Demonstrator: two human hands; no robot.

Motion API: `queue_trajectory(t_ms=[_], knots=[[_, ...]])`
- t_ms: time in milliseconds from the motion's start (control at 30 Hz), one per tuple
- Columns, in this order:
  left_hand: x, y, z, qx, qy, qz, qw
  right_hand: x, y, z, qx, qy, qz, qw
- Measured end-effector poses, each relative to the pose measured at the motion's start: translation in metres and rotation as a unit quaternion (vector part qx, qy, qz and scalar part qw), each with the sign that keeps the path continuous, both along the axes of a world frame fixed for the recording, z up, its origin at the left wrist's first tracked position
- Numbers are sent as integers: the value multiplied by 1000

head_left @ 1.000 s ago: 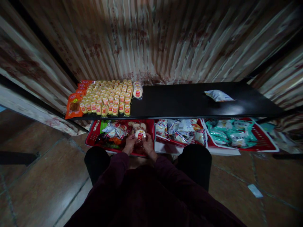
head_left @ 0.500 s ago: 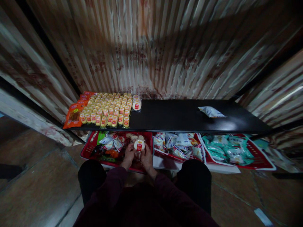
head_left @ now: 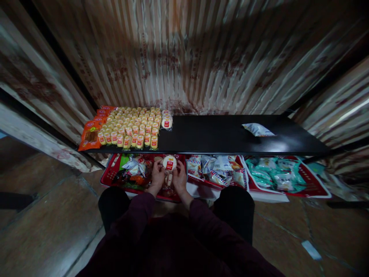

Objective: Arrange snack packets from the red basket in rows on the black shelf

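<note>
Between my two hands is a round, pale packaged cake (head_left: 169, 163) with a red and yellow label. My left hand (head_left: 157, 175) grips its left side and my right hand (head_left: 180, 177) its right side, fingers closed on the clear wrapper. Both hands are over the left red basket (head_left: 108, 173), just below the shelf's front edge. More round cakes lie in that basket, partly hidden by my hands. On the black shelf (head_left: 201, 134), similar round packaged cakes (head_left: 167, 122) form a short row beside many small yellow packaged cakes (head_left: 135, 130).
Orange snack packets (head_left: 90, 134) stand at the shelf's left end. A white-blue packet (head_left: 258, 130) lies on its right part. Below are a middle basket of blue-white packets (head_left: 220, 175) and a right basket of green packets (head_left: 284, 181). A corrugated sheet (head_left: 184, 57) backs the shelf.
Both hands have lifted the round cake slightly, nearer the shelf's front edge, and its label now faces up more plainly. The camera view has shifted a little.
</note>
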State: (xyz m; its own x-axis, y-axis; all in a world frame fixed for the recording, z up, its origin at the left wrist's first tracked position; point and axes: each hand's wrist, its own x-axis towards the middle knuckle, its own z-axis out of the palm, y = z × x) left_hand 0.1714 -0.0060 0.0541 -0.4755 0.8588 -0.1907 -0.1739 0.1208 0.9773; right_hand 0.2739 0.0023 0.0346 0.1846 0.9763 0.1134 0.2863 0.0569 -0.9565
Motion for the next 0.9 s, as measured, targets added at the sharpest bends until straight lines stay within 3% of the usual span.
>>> queue_trajectory(t_ms=[167,467,767,900], knots=[[0,10,15,34,60,-3,998,0,11,12,34,-2,-2,999],[5,29,43,16,172,27,985,0,36,30,48,5,-6,999],[5,54,46,69,203,47,976,-1,65,47,73,26,-5,997],[6,71,41,88,273,43,957,-4,85,48,93,22,8,995]])
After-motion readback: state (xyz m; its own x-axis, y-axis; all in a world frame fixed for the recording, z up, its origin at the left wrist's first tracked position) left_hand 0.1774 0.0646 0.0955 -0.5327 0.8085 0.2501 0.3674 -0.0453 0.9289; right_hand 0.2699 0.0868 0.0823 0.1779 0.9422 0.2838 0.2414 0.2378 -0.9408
